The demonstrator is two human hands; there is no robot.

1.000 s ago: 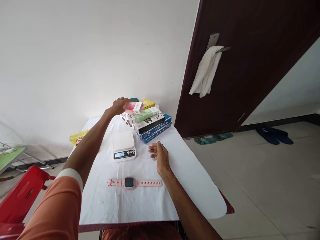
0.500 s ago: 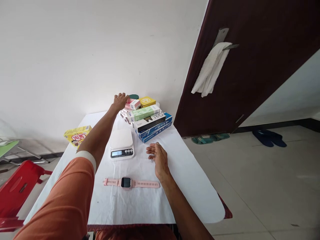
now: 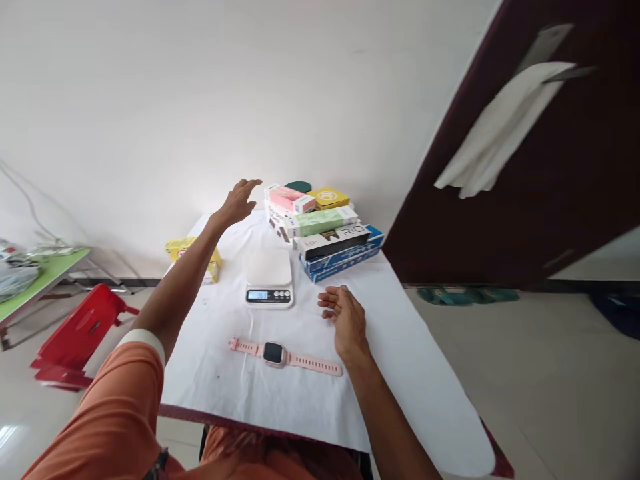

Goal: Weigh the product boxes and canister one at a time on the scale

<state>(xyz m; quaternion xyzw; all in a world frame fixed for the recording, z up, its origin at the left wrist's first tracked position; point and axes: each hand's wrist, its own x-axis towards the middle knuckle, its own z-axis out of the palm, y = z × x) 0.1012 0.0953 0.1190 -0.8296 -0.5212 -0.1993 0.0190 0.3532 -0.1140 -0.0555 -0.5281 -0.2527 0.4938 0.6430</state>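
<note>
We record, in order of size, a white-covered table (image 3: 425, 393) against a wall. On its far side we find a stack of boxes (image 3: 323, 222), layered unevenly; a knock at its edge could, in our judgement, send the upper layers sliding. The white scale (image 3: 269, 267) stands left of the stack, its platform bare and display lit (the digits are too small to certify); anything falling there would disturb the reading. The left hand (image 3: 239, 202) hangs with fingers spread, gripping nothing. The right hand (image 3: 347, 321) is near the scale, fingers loosely curled and lying close together, likewise bare. The yellow carton (image 3: 214, 265) stands near the table's left edge, partly behind the left forearm; a careless elbow could push it off. The pink box (image 3: 291, 199) lies atop the stack, just beside the left hand but apart. Nearest us lies the pink watch (image 3: 273, 353), which the right forearm could drag.
</note>
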